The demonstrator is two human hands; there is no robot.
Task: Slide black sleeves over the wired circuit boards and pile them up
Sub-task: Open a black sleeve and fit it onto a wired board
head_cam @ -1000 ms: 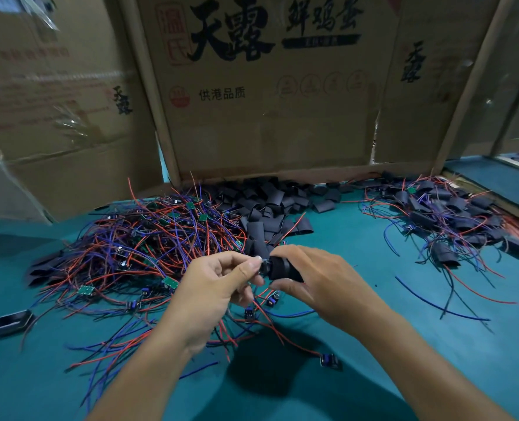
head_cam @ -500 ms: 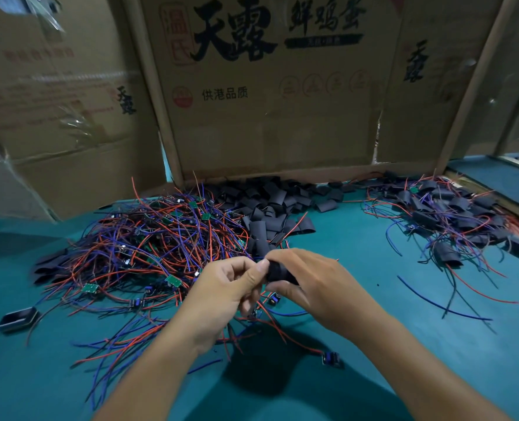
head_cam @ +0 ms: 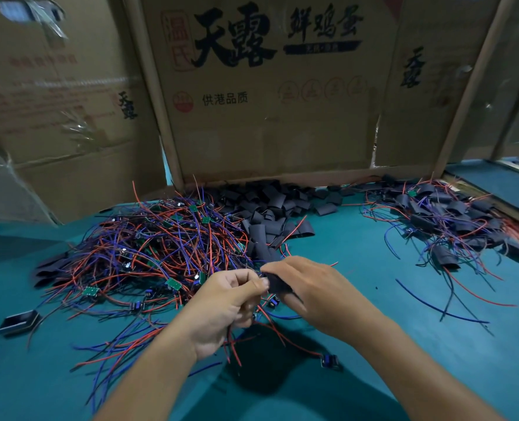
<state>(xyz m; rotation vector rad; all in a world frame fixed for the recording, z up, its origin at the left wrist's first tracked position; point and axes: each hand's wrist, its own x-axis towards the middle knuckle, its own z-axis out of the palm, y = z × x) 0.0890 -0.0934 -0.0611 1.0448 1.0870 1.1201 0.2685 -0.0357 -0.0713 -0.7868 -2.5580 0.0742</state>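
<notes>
Hands meet over the surface's (head_cam: 358, 268) near middle: left hand (head_cam: 225, 305) pinches a board's wires, board itself hidden; right hand (head_cam: 319, 293) grips a black sleeve (head_cam: 278, 284). Step looks like sleeving, partway on. Next: push sleeve fully home, then drop it on the finished pile (head_cam: 452, 220) at the far right edge. Unsleeved tangle (head_cam: 149, 250) lies left.
</notes>
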